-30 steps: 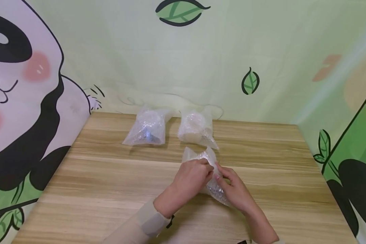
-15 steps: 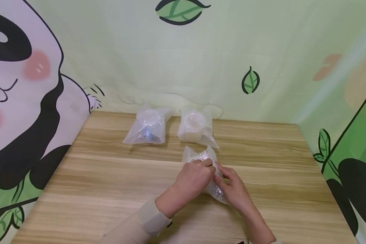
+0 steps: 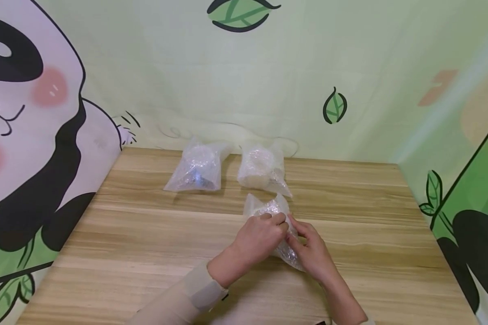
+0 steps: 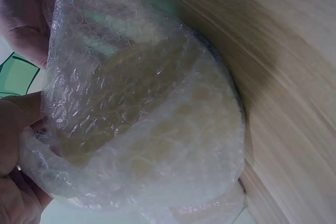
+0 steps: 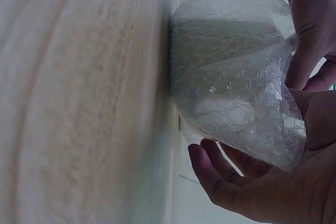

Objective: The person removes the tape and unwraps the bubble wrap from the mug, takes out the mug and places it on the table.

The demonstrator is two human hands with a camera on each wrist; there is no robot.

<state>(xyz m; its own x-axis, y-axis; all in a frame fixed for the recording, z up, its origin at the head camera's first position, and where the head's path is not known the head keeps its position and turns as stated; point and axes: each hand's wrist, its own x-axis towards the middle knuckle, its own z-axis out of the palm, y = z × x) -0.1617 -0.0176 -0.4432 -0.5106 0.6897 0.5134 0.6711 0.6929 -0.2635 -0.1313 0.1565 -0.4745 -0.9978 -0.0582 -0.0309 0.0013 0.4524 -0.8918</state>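
Observation:
A bubble-wrap bag (image 3: pixel 287 253) lies on the wooden table under both hands. Something yellowish-tan shows blurred through the plastic of the bag (image 4: pixel 157 108) in the left wrist view. My left hand (image 3: pixel 260 237) is over the bag's near left side, its curled fingers pinching the plastic at the top. On the right side, my right hand (image 3: pixel 314 253) holds the bag with thumb and fingers. In the right wrist view, the fingers of the right hand (image 5: pixel 262 187) curve along one side of the bag (image 5: pixel 231 82). What the bag contains cannot be made out.
Two more bubble-wrapped packages stand at the back of the table (image 3: pixel 146 243): a left one (image 3: pixel 197 167) with a bluish patch inside, and a right one (image 3: pixel 261 169) just behind the handled bag. A printed cloth backdrop (image 3: pixel 244 81) rises behind the table.
The left hand has shifted slightly, its knuckles a little further right over the bag's top. Its fingers stay at the plastic. The right hand and the two packages behind stay about where they were.

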